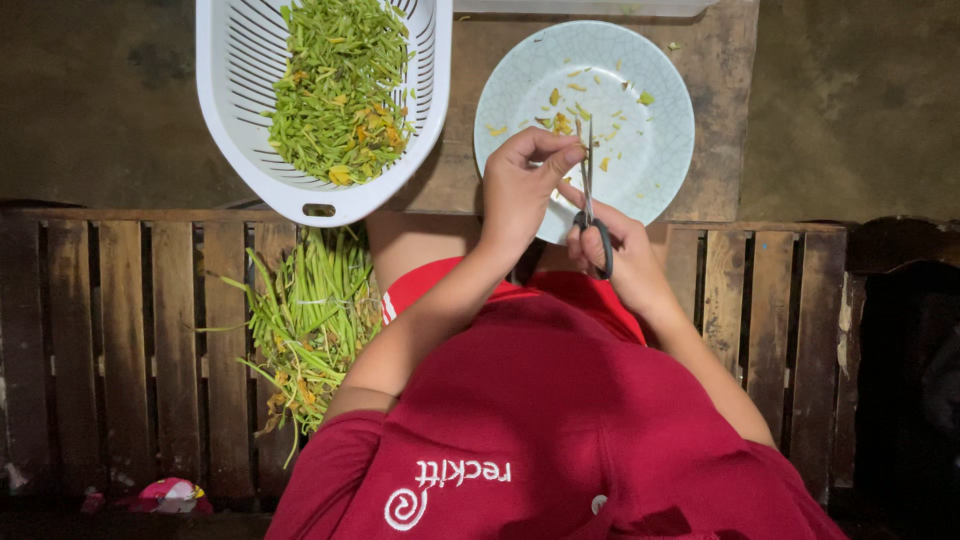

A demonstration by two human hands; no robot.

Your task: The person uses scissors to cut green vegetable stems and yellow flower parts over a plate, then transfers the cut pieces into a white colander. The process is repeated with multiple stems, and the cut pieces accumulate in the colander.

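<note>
My right hand [620,255] grips black-handled scissors [590,200], blades pointing up over a pale blue plate [655,140]. My left hand [520,185] pinches something small at the scissor blades; the piece itself is hidden by my fingers. The plate holds scattered yellow and green trimmings [575,115]. A white slotted colander [235,110] at upper left holds a heap of cut green stems [335,85]. A bundle of uncut green stems with yellowish buds [310,320] lies on the wooden bench beside my left arm.
I sit on a slatted wooden bench [120,340] in a red shirt. The plate and colander rest on a dark wooden board [465,130]. A small pink object [170,493] lies at lower left. Bare concrete floor [860,100] surrounds.
</note>
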